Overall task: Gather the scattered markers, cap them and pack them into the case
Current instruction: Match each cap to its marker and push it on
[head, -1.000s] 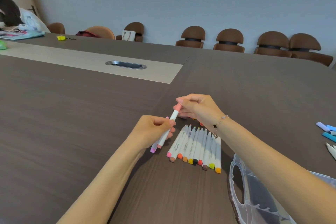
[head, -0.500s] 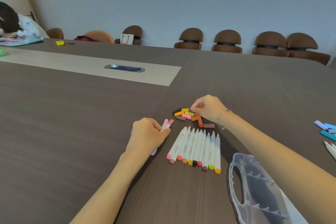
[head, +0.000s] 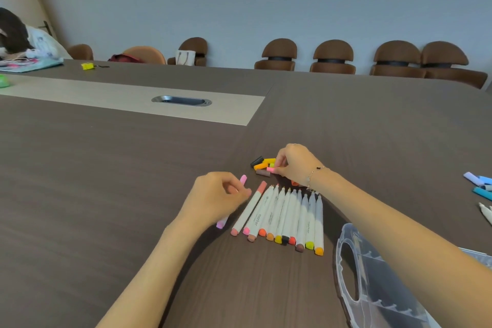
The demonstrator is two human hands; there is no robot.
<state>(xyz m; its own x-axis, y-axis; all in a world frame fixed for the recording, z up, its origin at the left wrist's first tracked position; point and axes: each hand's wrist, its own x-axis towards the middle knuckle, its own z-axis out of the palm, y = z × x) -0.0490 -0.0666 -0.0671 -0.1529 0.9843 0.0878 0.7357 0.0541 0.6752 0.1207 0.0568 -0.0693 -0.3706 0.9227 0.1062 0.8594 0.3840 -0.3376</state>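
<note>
Right hand [head: 295, 165] fingers pinched a pink cap [head: 270, 169]; left hand [head: 215, 198] gripped a pink marker [head: 242, 179]. Beside them, most markers [head: 290, 217] lay uncapped. The case [head: 372, 282] held none.

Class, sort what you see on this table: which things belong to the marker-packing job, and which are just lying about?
Belongs to the job:
row of markers
loose caps
clear case
pink cap in right hand
pink marker in left hand

Just lying about:
yellow object
white bag
chairs

The left hand [head: 217, 198] covers the middle of a pink-capped marker [head: 243, 179]. The clear case [head: 372, 282] runs off the lower right edge; the right forearm hides part of it.
</note>
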